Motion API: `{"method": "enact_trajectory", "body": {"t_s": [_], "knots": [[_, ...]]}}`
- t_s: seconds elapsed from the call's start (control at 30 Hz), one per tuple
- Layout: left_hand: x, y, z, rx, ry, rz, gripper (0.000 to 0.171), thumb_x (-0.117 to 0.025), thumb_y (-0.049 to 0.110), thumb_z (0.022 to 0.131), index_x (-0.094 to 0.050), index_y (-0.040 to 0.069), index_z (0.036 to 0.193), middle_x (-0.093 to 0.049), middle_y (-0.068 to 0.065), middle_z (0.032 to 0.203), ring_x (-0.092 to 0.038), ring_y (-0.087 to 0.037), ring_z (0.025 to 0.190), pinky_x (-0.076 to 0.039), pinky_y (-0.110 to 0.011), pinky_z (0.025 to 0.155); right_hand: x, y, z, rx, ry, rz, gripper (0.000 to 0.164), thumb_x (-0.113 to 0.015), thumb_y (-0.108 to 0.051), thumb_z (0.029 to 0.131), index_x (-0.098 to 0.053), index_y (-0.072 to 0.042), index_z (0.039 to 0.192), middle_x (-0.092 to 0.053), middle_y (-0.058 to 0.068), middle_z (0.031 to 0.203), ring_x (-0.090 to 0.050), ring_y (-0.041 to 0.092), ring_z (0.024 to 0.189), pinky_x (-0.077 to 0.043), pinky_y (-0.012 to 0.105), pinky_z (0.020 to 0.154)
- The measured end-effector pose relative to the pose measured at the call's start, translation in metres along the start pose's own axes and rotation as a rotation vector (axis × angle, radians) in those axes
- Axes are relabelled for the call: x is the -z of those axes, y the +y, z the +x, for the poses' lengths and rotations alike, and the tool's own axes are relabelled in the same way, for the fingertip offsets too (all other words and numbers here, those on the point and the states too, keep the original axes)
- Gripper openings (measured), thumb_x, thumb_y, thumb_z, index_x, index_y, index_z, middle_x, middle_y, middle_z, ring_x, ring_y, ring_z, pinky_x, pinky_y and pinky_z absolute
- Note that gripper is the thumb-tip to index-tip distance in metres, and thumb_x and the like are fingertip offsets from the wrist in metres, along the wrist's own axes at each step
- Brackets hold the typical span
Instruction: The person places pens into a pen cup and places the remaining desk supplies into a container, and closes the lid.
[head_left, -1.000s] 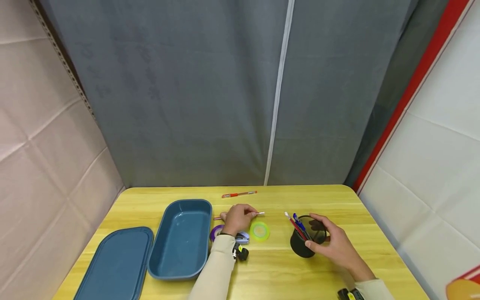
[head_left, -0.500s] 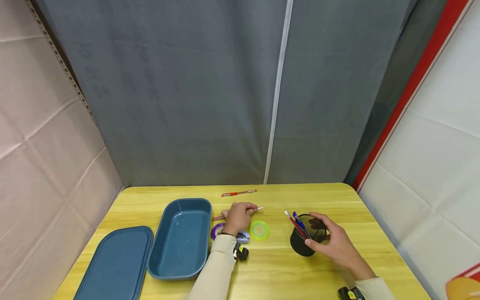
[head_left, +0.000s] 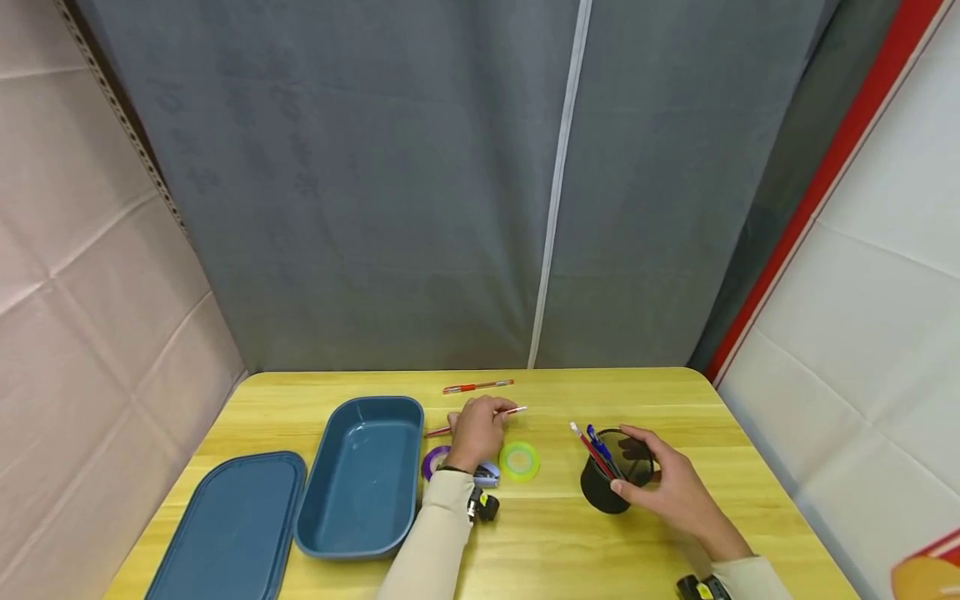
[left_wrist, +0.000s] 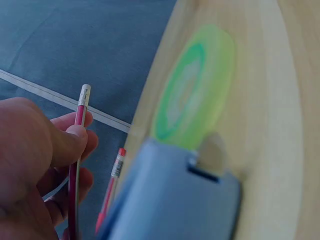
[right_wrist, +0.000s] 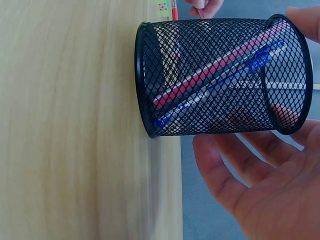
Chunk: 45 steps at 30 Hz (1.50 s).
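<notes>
My left hand [head_left: 477, 435] pinches a red pencil [left_wrist: 73, 195] with a white eraser end between thumb and fingers. The pencil slants over the table, eraser end to the right. At the right, my right hand [head_left: 678, 492] holds a black mesh pen cup [head_left: 597, 492] around its rim and side. A red pencil [head_left: 584, 447] and a blue pen [head_left: 594, 437] lean inside that cup. Beneath and beside my left hand lie a light blue stapler [left_wrist: 175, 200], a yellow-green tape roll [head_left: 519, 448] and a purple tape roll [head_left: 428, 464], partly hidden by the hand.
Left of my left arm stands a blue plastic box [head_left: 360, 550], its matching lid [head_left: 228, 525] flat beside it. A red pen [head_left: 477, 387] lies near the back edge of the wooden table [head_left: 570, 550]. A grey curtain [head_left: 375, 208] hangs behind.
My left hand has raised the pencil's eraser end and shifted slightly away from me, so the pencil tilts more. The right hand and the pen cup stay in place.
</notes>
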<state>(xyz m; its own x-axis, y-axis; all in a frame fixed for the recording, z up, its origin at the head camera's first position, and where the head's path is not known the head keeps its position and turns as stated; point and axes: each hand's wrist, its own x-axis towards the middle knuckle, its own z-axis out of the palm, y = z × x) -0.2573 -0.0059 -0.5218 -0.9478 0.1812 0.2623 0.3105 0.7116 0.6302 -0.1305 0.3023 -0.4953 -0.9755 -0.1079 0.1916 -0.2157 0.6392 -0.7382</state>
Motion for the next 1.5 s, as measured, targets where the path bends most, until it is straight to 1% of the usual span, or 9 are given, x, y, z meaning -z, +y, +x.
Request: {"method": "enact_trajectory", "body": {"t_s": [0.13,0.23,0.37,0.5,0.73,0.97,1.23,1.37,1.5], "knots": [[0.005,0.006,0.0,-0.014,0.014,-0.004,0.023,-0.069,0.015,0.103,-0.081,0.03,0.115,-0.076,0.007,0.107,-0.067,-0.019,0.099,-0.04,-0.041,0.079,0.0,0.0,0.0,-0.004,-0.001,-0.005,0.076,-0.088,-0.035,0.088,-0.052,-0.02,0.154,-0.064,0.017,0.144,-0.067,0.031,0.115,-0.059,0.026,0.071],[0.011,0.011,0.002,-0.047,0.049,-0.013,0.024,-0.07,0.013,0.102,-0.08,0.028,0.117,-0.076,0.006,0.108,-0.069,-0.019,0.101,-0.049,-0.04,0.08,0.0,0.0,0.001,-0.005,-0.001,-0.008,0.077,-0.088,-0.035,0.088,-0.052,-0.018,0.154,-0.063,0.017,0.145,-0.067,0.032,0.116,-0.059,0.026,0.071],[0.019,0.018,0.004,-0.093,0.093,-0.067,0.024,-0.071,0.009,0.101,-0.08,0.023,0.118,-0.077,0.002,0.109,-0.071,-0.018,0.096,-0.057,-0.037,0.08,0.0,-0.001,0.001,-0.002,-0.002,-0.008,0.078,-0.088,-0.035,0.088,-0.052,-0.015,0.154,-0.064,0.016,0.144,-0.066,0.033,0.116,-0.059,0.026,0.072],[0.029,0.027,0.004,-0.111,0.11,-0.144,0.022,-0.07,0.01,0.102,-0.079,0.02,0.12,-0.077,0.001,0.111,-0.07,-0.015,0.092,-0.058,-0.031,0.079,0.0,-0.001,0.001,-0.003,-0.005,-0.004,0.078,-0.088,-0.035,0.088,-0.052,-0.015,0.154,-0.064,0.016,0.144,-0.067,0.032,0.115,-0.059,0.026,0.071],[0.047,0.045,0.002,-0.176,0.171,-0.233,0.022,-0.07,0.006,0.102,-0.076,0.013,0.122,-0.078,-0.003,0.111,-0.071,-0.019,0.095,-0.058,-0.03,0.078,0.0,-0.001,0.001,0.01,-0.003,0.009,0.078,-0.088,-0.033,0.088,-0.051,-0.013,0.154,-0.063,0.017,0.144,-0.068,0.03,0.113,-0.059,0.026,0.07],[0.063,0.056,-0.003,-0.141,0.178,-0.343,0.023,-0.07,0.006,0.102,-0.074,0.011,0.124,-0.078,-0.006,0.109,-0.072,-0.021,0.096,-0.058,-0.025,0.074,0.002,-0.003,0.001,0.01,-0.009,0.013,0.078,-0.088,-0.033,0.088,-0.051,-0.012,0.154,-0.064,0.018,0.143,-0.068,0.03,0.112,-0.06,0.026,0.07],[0.077,0.068,-0.012,-0.114,0.179,-0.461,0.028,-0.071,0.009,0.102,-0.069,0.01,0.129,-0.076,-0.009,0.114,-0.072,-0.024,0.101,-0.063,-0.031,0.081,0.003,-0.003,0.001,0.0,-0.017,0.013,0.078,-0.088,-0.034,0.088,-0.051,-0.013,0.154,-0.065,0.017,0.141,-0.068,0.031,0.111,-0.06,0.026,0.071],[0.082,0.073,-0.016,-0.119,0.184,-0.548,0.028,-0.071,0.008,0.102,-0.066,0.009,0.13,-0.074,-0.009,0.115,-0.072,-0.024,0.101,-0.065,-0.03,0.08,0.003,-0.002,0.001,-0.003,-0.018,0.018,0.078,-0.088,-0.033,0.088,-0.051,-0.012,0.154,-0.065,0.017,0.14,-0.069,0.031,0.111,-0.06,0.026,0.07],[0.086,0.079,-0.018,-0.127,0.191,-0.639,0.03,-0.072,0.006,0.101,-0.064,0.008,0.129,-0.072,-0.014,0.115,-0.073,-0.025,0.099,-0.066,-0.028,0.079,0.003,-0.002,0.001,0.002,-0.017,0.009,0.079,-0.088,-0.034,0.088,-0.051,-0.011,0.153,-0.066,0.017,0.14,-0.069,0.031,0.11,-0.059,0.026,0.07]]}}
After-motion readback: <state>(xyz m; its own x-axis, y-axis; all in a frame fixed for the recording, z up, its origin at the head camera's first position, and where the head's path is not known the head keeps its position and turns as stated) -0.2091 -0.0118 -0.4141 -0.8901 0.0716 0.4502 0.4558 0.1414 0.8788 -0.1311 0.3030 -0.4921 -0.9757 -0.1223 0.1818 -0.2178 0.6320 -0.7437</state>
